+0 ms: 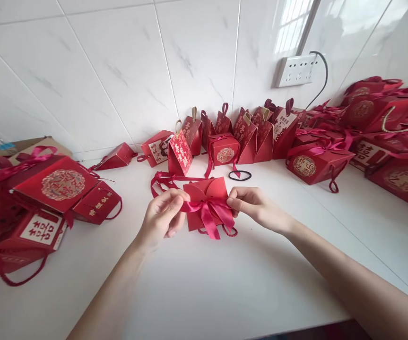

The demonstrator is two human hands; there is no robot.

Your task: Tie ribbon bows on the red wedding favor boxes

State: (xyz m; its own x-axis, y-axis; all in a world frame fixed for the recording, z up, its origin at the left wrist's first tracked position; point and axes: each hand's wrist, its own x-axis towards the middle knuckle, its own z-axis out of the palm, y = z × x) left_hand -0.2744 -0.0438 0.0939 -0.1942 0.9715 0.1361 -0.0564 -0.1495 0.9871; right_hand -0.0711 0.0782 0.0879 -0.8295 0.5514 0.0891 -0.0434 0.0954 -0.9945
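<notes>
A pile of red boxes [64, 184] crowds the left side of a white table [189, 293], one cord handle trailing toward its front. The left hand [161, 215] holds its fingers together on the near side of a ribbon [209, 215], tied in a bow across a red box [218, 188]. That box sits between the hands at mid-table, its curved flaps meeting under the bow, its cord handles [232, 232] poking out toward the person. An even, gentle pull on both sides should keep the knot centered and the loops matched; a harder tug on one side could skew the bow or drag the light box. Behind it, a loose ribbon [161, 182] and a black band [239, 180] lie close enough to snag or get caught underneath. Upright boxes [248, 141] line the wall. The right hand [253, 205] has its fingers clamped on the ribbon at the box's right edge. More boxes [319, 163] heap up at far right, below a socket strip [298, 71], leaving elbow room in front.
</notes>
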